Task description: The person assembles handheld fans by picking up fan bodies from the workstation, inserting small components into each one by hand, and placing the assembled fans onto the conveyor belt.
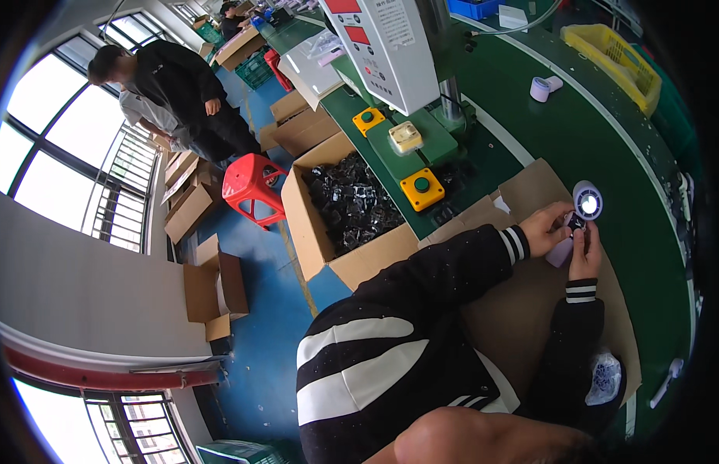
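Blue floor (259, 290) runs past tall barred windows (81, 139) in the head view, with two people (182, 93) standing beside opened brown cardboard cartons; nearer, a red plastic stool (255, 185) stands next to a large brown cardboard box (375, 259) filled with shiny black plastic pieces (352, 197); to the right of these stretches a long green desk (514, 100), which carries a white machine housing with red display panels (383, 54), and below it a small cream block (405, 137) between two yellow button boxes with dark green round buttons (423, 189); a yellow plastic basket (611, 66) sits at the far edge, and a pale lilac round-headed device (542, 89) lies on the desk surface.

Over a flat brown cardboard sheet (491, 309), the left hand (546, 230) and the right hand (585, 251) meet at a lilac handheld device with a round, brightly shining head (587, 203); the left grip is narrow, fingers closed at its dark neck; the right grip is also closed on it, thumb and fingers just below the head; its lilac handle slants down between the hands; a clear, whitish wrapped bundle (604, 379) shows near the right sleeve.
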Demonstrator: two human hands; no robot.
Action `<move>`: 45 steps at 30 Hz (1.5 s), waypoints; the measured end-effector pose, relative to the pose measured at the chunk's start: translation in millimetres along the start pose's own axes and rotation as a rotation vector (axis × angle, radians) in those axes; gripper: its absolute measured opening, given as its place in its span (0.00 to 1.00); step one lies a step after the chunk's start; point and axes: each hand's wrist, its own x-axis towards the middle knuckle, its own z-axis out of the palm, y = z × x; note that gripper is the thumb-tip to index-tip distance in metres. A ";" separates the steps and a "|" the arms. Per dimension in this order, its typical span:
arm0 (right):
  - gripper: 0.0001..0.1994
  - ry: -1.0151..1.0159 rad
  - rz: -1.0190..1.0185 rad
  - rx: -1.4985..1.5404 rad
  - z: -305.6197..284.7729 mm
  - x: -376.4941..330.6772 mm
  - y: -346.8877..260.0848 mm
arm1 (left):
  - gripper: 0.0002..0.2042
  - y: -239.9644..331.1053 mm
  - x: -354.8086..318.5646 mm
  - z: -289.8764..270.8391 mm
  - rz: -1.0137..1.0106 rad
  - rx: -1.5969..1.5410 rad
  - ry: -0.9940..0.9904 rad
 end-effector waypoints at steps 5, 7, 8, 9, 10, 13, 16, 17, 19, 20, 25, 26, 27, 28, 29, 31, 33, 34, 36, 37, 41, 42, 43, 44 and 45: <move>0.17 0.016 -0.040 -0.035 1.3 0.0 -1.5 | 0.19 7.5 -0.4 -1.3 0.060 -0.008 0.030; 0.17 0.028 -0.051 -0.037 1.0 -0.7 1.2 | 0.19 7.1 0.5 -1.0 0.064 0.000 0.018; 0.17 0.033 -0.064 -0.039 1.1 -1.0 3.1 | 0.19 7.3 1.0 -1.0 0.068 0.008 0.011; 0.17 0.039 -0.077 -0.041 1.2 -1.4 4.8 | 0.18 7.5 1.5 -0.9 0.071 0.016 0.005; 0.17 0.044 -0.090 -0.044 1.2 -1.8 6.0 | 0.18 7.8 1.9 -0.8 0.074 0.023 -0.001; 0.17 0.057 -0.121 -0.016 4.8 -3.4 6.1 | 0.18 11.6 0.4 -2.6 0.079 0.038 -0.009; 0.17 0.072 -0.150 0.008 7.0 -4.2 2.1 | 0.18 17.6 -0.8 -5.3 0.084 0.049 -0.018; 0.17 0.057 -0.143 0.047 6.8 -3.7 -1.5 | 0.18 20.7 -1.1 -6.3 0.084 0.049 -0.013; 0.17 0.029 -0.130 0.124 5.7 -2.8 -9.0 | 0.18 27.1 -1.9 -7.7 0.085 0.048 -0.003; 0.17 0.017 -0.122 0.161 4.8 -3.3 -10.5 | 0.18 29.0 -2.2 -7.2 0.085 0.047 0.000; 0.19 0.062 -0.089 0.299 2.0 -10.0 1.3 | 0.16 25.0 -0.2 3.4 0.075 -0.094 -0.021; 0.18 0.045 -0.080 0.310 2.2 -8.0 -2.4 | 0.15 19.2 1.1 -0.9 0.094 -0.117 -0.042; 0.18 0.025 -0.067 0.323 4.3 -7.1 -6.9 | 0.14 13.2 0.1 -5.1 0.107 -0.140 -0.059; 0.18 0.056 -0.045 0.307 3.6 -5.0 -15.1 | 0.14 13.7 1.2 -6.5 0.097 -0.163 -0.091; 0.17 0.029 -0.087 0.342 2.6 -3.1 -25.8 | 0.14 14.7 1.9 -7.8 0.135 -0.162 -0.087; 0.15 0.008 -0.122 0.400 4.7 0.0 -41.0 | 0.13 15.4 3.1 -7.7 0.177 -0.165 -0.098; 0.14 0.041 -0.112 0.408 1.3 -1.3 -44.6 | 0.13 19.3 3.1 -0.8 0.102 -0.187 -0.082; 0.15 0.068 -0.069 0.458 4.2 -2.1 -37.7 | 0.12 21.2 4.8 3.1 0.068 -0.194 -0.077; 0.17 0.162 -0.007 0.527 15.1 -3.5 -26.1 | 0.12 19.7 12.6 10.3 -0.012 -0.153 -0.056; 0.18 0.242 0.014 0.536 16.8 -5.3 -19.5 | 0.12 13.4 21.7 17.5 -0.053 -0.114 -0.052; 0.22 0.261 0.144 0.345 30.7 -7.7 8.4 | 0.13 -43.7 91.0 27.5 -0.147 -0.046 0.059; 0.23 0.267 0.082 0.211 34.3 -7.4 10.6 | 0.14 -60.5 111.3 31.9 -0.191 0.004 0.067; 0.23 0.277 0.057 0.212 37.1 -6.3 12.0 | 0.14 -72.4 134.3 36.6 -0.228 0.054 0.079; 0.24 0.271 0.036 0.159 39.5 -6.5 13.3 | 0.15 -83.4 155.7 41.5 -0.266 0.102 0.092; 0.25 0.268 0.027 0.104 39.7 -7.8 15.1 | 0.16 -94.2 171.7 47.4 -0.312 0.147 0.099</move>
